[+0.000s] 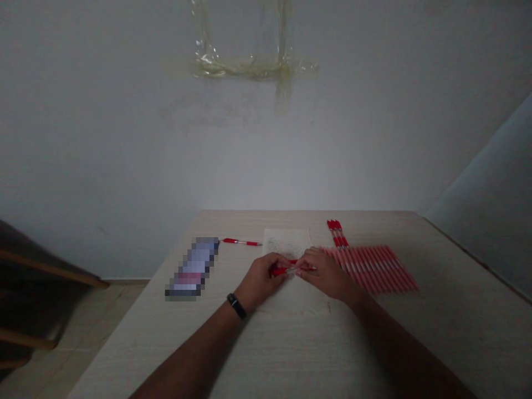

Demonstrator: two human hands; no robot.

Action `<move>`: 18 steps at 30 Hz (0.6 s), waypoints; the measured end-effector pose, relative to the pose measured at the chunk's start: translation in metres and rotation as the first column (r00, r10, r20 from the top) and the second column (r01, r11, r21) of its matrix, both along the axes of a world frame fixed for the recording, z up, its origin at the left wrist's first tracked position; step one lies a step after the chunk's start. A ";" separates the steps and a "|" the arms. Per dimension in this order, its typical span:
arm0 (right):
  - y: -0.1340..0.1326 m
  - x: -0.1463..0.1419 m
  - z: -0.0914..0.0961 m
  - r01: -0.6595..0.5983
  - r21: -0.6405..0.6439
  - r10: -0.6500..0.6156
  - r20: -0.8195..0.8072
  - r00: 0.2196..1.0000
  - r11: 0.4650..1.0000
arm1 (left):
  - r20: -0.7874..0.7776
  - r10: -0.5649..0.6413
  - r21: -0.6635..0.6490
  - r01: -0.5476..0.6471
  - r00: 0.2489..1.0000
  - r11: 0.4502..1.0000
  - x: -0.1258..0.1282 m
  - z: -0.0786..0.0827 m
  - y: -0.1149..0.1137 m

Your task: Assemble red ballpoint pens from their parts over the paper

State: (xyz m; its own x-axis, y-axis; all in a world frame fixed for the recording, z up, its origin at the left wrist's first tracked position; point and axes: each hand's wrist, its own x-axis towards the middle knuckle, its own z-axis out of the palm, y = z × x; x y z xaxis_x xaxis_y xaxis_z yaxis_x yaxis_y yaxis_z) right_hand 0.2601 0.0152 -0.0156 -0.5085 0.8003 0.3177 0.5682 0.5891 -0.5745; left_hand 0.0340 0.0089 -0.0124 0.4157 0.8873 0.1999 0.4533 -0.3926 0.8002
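Red pen parts (279, 271) sit right between the two hands, low in the middle of the counter (141, 332). They lie mostly side to side, from one hand to the other, so neither hand is much nearer. The left hand (266, 272) pinches the red bits from its side, and the right hand (323, 270) pinches from the other. The fingers hide a lot, so I can't tell if the parts are joined or how many there are.

One black band (236, 306) is on the left wrist. One pale sheet (276, 235) lies under the hands. To the right is a slanted row of pale red sticks (372, 269), more than ten, too blurry to count. Three red pens (337, 234) lie together just past that row. One lone pen (242, 242) lies sideways to the left, between the sheet and one phone (193, 266).
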 end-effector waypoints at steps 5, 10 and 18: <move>-0.004 -0.005 -0.004 -0.004 -0.124 -0.012 -0.124 0.992 0.992 | 0.134 -0.002 -0.038 0.007 0.991 0.999 0.002 0.001 -0.001; -0.008 -0.013 -0.009 -0.018 -0.270 -0.026 -0.156 0.987 0.963 | 0.217 0.006 -0.039 0.002 0.976 0.999 0.004 0.001 -0.001; -0.004 -0.015 -0.019 -0.096 -0.445 -0.060 -0.323 0.945 0.890 | 0.238 -0.002 -0.025 0.008 0.971 1.000 0.003 0.003 -0.002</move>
State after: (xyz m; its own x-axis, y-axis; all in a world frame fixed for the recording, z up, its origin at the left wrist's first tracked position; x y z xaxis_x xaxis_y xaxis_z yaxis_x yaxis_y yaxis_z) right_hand 0.2456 0.0113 -0.0344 -0.4573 0.8863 0.0737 0.2998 0.2316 -0.9254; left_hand 0.0370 0.0071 -0.0096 0.3635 0.8914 0.2706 0.2466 -0.3722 0.8948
